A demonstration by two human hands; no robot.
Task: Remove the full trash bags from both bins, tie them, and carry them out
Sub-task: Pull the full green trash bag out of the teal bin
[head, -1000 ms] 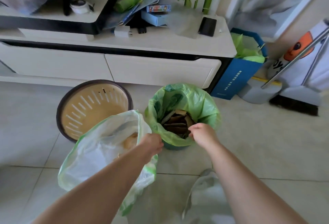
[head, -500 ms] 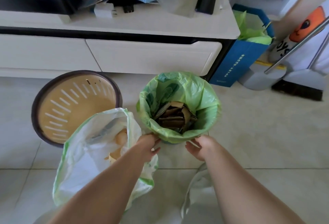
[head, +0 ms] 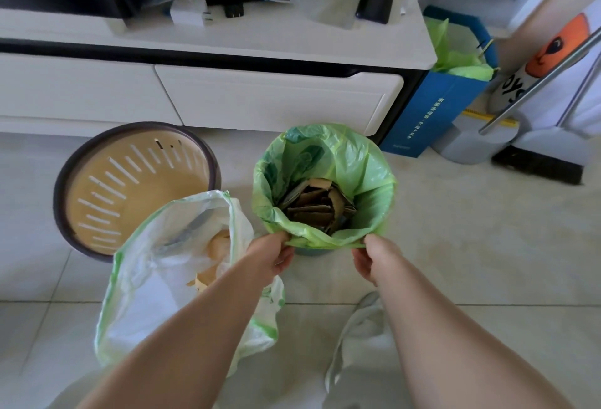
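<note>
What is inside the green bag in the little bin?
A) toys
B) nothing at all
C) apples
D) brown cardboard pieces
D: brown cardboard pieces lie in the green bag, whose near rim the left hand and right hand pinch.

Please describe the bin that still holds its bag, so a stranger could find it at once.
Find the long white cabinet. On the floor before its right drawer stands a small bin lined with a green bag holding cardboard. Unlike the wide tan bin to its left, which is bare inside, its bag rim is pinched by the left hand and the right hand.
</note>
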